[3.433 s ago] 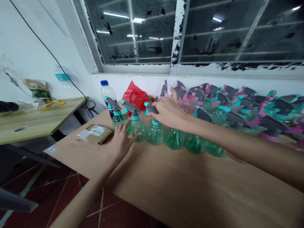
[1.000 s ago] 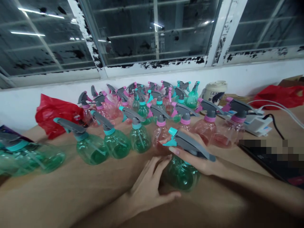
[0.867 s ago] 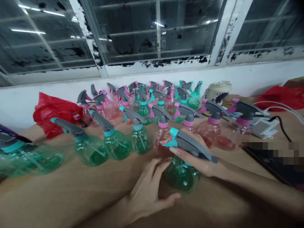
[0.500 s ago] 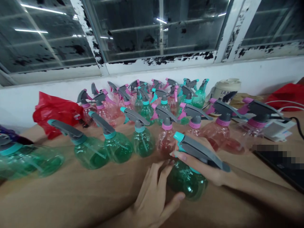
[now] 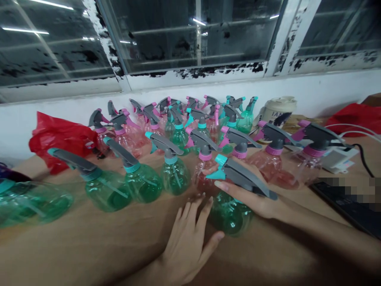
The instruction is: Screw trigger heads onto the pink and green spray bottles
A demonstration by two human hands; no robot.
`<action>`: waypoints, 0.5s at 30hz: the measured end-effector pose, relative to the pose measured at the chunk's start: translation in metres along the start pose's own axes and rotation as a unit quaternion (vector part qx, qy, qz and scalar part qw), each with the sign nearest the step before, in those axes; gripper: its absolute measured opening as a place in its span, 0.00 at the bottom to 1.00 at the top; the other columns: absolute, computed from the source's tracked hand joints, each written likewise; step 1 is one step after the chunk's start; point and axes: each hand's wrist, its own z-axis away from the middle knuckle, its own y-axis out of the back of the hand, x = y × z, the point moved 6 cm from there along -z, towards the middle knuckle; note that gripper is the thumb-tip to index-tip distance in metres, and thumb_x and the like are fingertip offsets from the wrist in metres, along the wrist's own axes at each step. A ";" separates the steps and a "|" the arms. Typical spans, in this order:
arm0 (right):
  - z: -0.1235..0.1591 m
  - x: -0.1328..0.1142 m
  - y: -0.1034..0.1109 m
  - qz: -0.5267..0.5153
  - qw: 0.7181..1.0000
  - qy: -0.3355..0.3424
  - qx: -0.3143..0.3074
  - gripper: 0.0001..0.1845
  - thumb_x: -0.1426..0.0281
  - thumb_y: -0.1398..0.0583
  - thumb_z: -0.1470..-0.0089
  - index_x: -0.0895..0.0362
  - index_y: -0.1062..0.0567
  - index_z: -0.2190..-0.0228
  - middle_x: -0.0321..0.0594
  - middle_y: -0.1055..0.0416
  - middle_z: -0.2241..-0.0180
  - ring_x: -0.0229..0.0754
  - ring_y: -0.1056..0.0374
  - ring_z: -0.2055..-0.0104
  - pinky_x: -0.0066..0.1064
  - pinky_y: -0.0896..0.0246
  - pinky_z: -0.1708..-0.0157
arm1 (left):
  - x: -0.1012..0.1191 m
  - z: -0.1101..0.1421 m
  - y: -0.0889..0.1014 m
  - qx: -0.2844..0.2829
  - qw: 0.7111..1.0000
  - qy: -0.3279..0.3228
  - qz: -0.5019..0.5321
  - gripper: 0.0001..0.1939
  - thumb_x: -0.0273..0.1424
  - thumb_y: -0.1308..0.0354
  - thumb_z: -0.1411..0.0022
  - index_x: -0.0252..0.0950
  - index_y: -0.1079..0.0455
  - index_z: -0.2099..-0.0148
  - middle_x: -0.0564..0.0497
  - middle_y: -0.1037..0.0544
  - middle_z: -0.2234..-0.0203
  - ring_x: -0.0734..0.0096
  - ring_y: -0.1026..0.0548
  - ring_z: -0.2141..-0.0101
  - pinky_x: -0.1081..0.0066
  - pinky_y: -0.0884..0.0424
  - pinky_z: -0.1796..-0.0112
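Observation:
A green spray bottle with a grey and teal trigger head stands on the brown table in front of me. My right hand is wrapped round its neck, just under the trigger head. My left hand rests flat against the bottle's left side, fingers stretched out. A row of green spray bottles runs to the left. Pink spray bottles stand behind and to the right.
A red plastic bag lies at the back left, another red bag at the far right. A cream tub, a white power strip with cables and a dark flat device sit on the right. A window runs above.
My view swung right along the table from the left end of the row. In the last second my left hand's fingers opened and straightened against the green bottle; my right hand kept its hold.

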 end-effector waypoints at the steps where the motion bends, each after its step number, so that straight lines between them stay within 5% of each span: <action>1: -0.001 0.000 0.001 0.007 1.000 0.002 0.000 0.10 0.65 0.42 0.47 0.52 0.28 0.61 0.37 0.28 0.65 0.40 0.31 0.66 0.35 0.35 0.61 | 0.000 0.000 -0.001 0.000 1.000 0.002 -0.013 0.29 0.42 0.54 0.33 0.32 0.51 0.36 0.38 0.39 0.43 0.48 0.39 0.46 0.49 0.38 0.51; 15: 0.002 0.006 -0.001 -0.059 0.998 0.015 0.014 0.11 0.67 0.41 0.47 0.52 0.29 0.59 0.37 0.27 0.62 0.40 0.30 0.61 0.33 0.35 0.60 | 0.000 -0.001 -0.008 0.007 0.998 -0.008 -0.055 0.22 0.34 0.48 0.38 0.31 0.40 0.43 0.37 0.38 0.43 0.50 0.41 0.43 0.50 0.38 0.49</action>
